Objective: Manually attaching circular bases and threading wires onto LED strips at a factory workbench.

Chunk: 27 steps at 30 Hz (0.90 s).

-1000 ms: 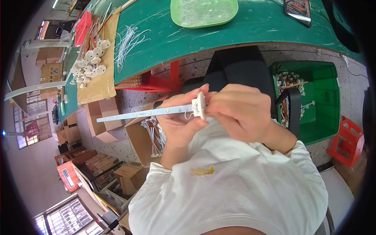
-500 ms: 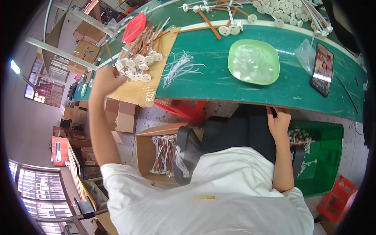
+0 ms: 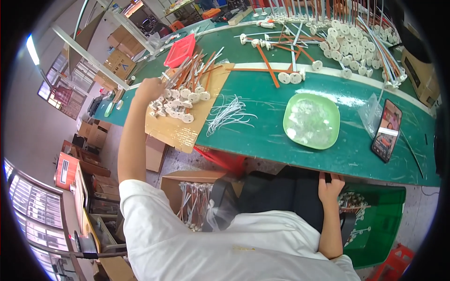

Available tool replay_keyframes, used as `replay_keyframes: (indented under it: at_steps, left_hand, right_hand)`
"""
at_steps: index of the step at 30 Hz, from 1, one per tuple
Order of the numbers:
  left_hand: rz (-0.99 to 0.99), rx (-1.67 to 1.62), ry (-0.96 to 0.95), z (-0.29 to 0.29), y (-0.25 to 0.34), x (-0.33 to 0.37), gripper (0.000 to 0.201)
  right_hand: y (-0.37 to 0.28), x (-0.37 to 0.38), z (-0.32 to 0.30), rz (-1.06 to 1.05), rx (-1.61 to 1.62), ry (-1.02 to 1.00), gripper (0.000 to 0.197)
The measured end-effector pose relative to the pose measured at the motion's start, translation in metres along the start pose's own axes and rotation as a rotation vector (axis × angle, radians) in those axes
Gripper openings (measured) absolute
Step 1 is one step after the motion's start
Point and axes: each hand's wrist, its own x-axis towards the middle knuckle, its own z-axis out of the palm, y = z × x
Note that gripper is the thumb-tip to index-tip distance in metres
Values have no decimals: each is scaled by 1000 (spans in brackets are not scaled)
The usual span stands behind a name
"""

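My left hand (image 3: 151,90) reaches to the left edge of a pile of thin brown and grey rods with round white disc ends (image 3: 180,104). Its fingers are bent closed among the rod stems; what they grip, if anything, is hidden. That pile rests on a tan cardboard sheet (image 3: 171,136) taped to the green table (image 3: 262,147). Beside the sheet lies a loose bundle of thin white strings (image 3: 229,114). Down at the table's near edge is my right hand (image 3: 331,188), fingers apart, tips partly hidden by the edge, with nothing seen in it.
A pale green dish (image 3: 336,122) holds small clear pieces. Right of it a phone (image 3: 388,131) leans by a plastic bag (image 3: 370,114). A red basket (image 3: 180,50) and more disc-ended rods (image 3: 347,47) are farther back. Below stand a green bin (image 3: 391,225) and a cardboard box (image 3: 171,187).
The view has tilted up, showing more of the table's far side. My left hand has moved farther away along the pile; the brown rod that stuck up from it is no longer seen there.
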Motion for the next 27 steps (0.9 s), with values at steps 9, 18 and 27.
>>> replay_keyframes:
  at_steps: [9,18,27]
  left_hand:
    - [70,-161,-4,44,23,-15,51]
    - [196,46,382,24,50,-20,40]
    - [564,17,352,-6,213,27,37]
  right_hand:
    - [10,-10,3,-16,-54,-36,29]
    - [1,-2,4,-19,73,-28,28]
    - [8,-3,4,-38,45,8,32]
